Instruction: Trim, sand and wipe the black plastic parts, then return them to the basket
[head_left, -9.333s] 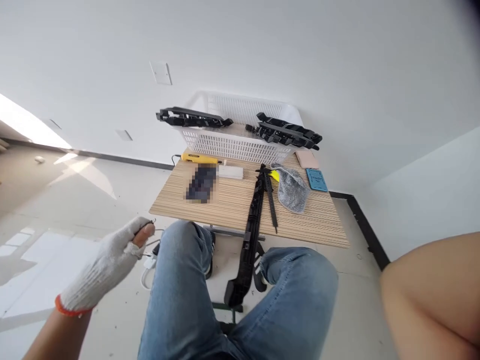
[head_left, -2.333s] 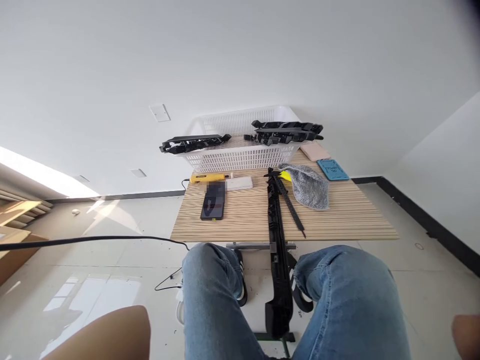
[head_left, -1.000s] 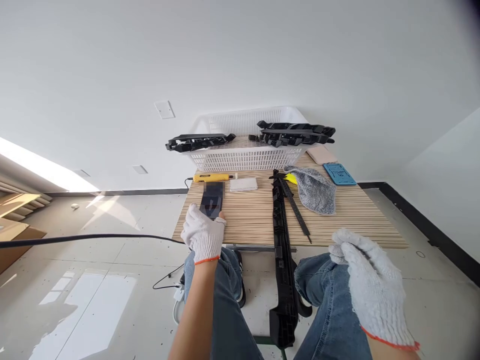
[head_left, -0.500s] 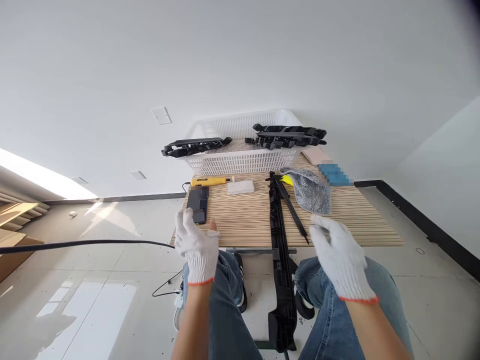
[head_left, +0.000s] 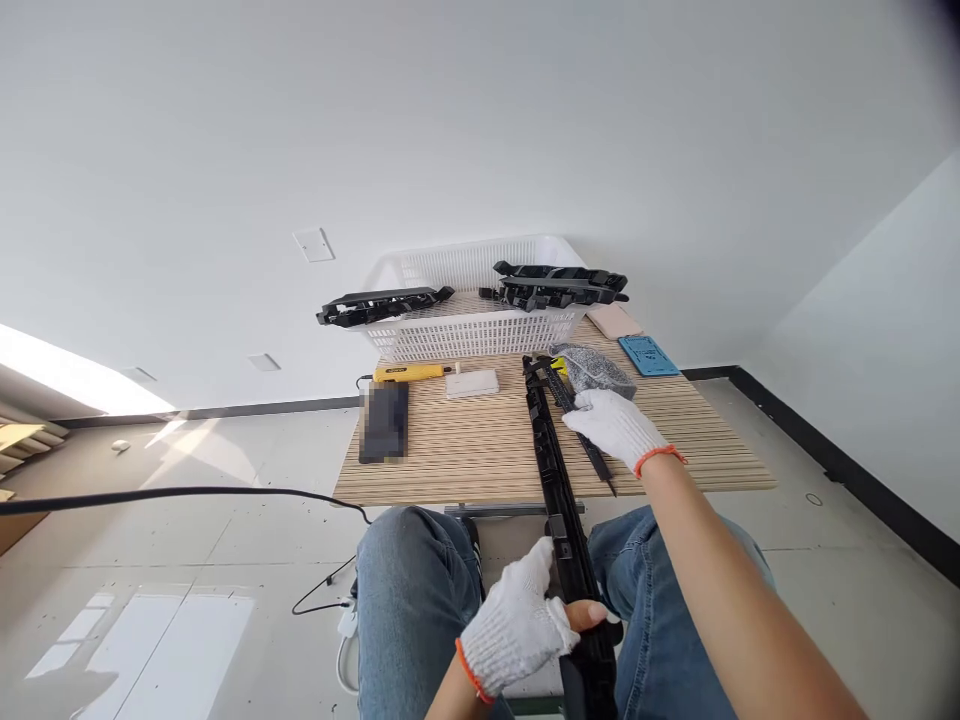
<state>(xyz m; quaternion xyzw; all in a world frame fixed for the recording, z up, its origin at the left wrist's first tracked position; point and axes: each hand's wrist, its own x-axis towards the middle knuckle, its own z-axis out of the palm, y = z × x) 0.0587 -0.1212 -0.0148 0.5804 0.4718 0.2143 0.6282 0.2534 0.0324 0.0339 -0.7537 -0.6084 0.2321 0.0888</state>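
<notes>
My left hand [head_left: 521,625], in a white knitted glove with an orange cuff, is closed around the lower part of a long black plastic part [head_left: 556,490]. Its bare thumb tip lies across the top. The part's far end rests on the table; its near end hangs between my knees. My right hand [head_left: 611,425], gloved likewise, has its fingers curled on a black caliper [head_left: 596,462] lying just right of that part; the fingertips partly hide it. A grey cloth [head_left: 596,368] lies just beyond that hand, with a yellow item [head_left: 559,366] at its left edge.
Behind, a white basket [head_left: 480,338] holds several black plastic parts [head_left: 562,285]. On the slatted table [head_left: 465,440] lie a yellow pen-like power tool [head_left: 409,373], a white box [head_left: 472,383], a dark phone [head_left: 386,420], a blue card [head_left: 649,356] and a pink item [head_left: 613,321].
My left hand has swung right and down from beside the phone and taken hold of the long black part. The right hand has reached forward onto the caliper. The view has shifted slightly.
</notes>
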